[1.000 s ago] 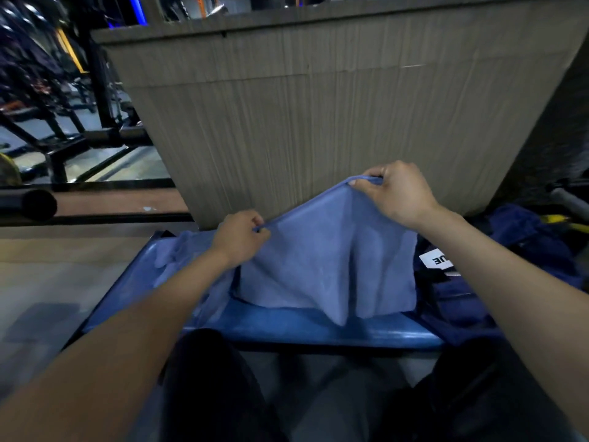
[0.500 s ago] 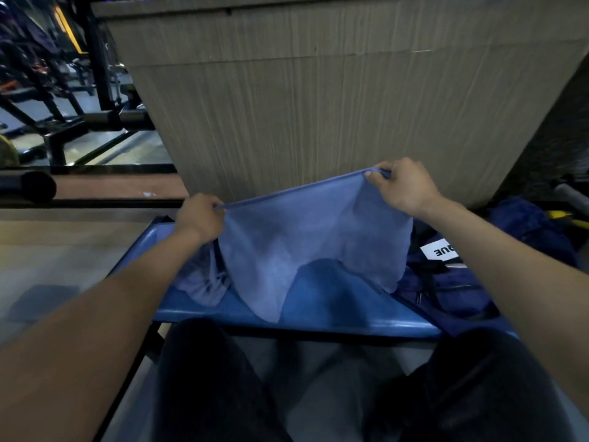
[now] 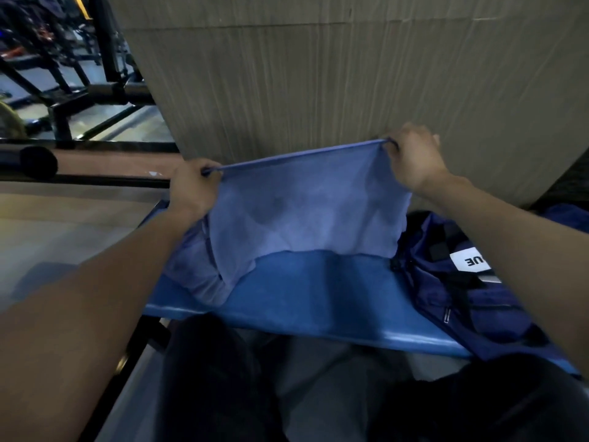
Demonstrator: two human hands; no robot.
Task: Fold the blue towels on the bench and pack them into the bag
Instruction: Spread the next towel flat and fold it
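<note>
Head view: left hand (image 3: 191, 186) and right hand (image 3: 414, 157) fingers pinch blue towel (image 3: 302, 212) top corners, edge taut between. Risk: hem below fingers snags second towel (image 3: 191, 269) or bag (image 3: 452, 275), dragging either off bench (image 3: 318, 301).

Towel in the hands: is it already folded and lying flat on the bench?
No, the towel hangs spread between the left hand and right hand, above the bench.

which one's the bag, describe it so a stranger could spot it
Start at the long blue bench in front of the grey wall. At its right end, under the right forearm, sits the bag. It is darker navy than the pale towel, with black straps and a white label.
</note>
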